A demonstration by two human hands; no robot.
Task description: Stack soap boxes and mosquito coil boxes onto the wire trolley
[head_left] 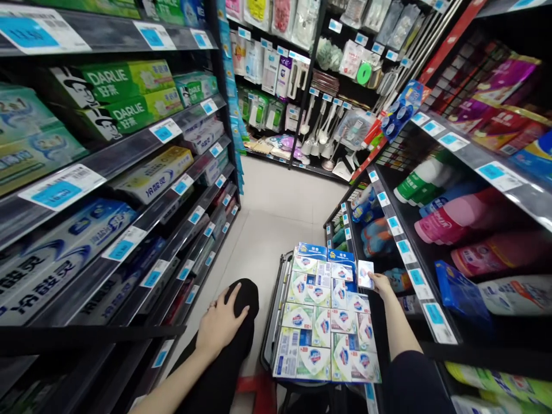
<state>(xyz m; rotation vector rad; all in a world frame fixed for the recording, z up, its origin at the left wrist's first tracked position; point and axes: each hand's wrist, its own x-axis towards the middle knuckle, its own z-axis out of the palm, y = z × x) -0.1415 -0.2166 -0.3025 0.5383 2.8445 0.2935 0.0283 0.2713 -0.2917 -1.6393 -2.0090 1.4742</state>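
Observation:
My right hand grips a small white box by its right side, at the far right edge of a stack. Its printing is too small to read. The stack is made of several soap boxes, white with green and a blue-and-red logo, packed close together on a dark folding stand or cart. Two blue boxes lie at its far end. My left hand rests with spread fingers on my bent knee, holding nothing, to the left of the stack.
Shelves of toothpaste boxes rise close on the left. Bottles and bags fill the right shelf. Ladles and spatulas hang at the aisle's end. A red stool is below me, on pale floor tiles.

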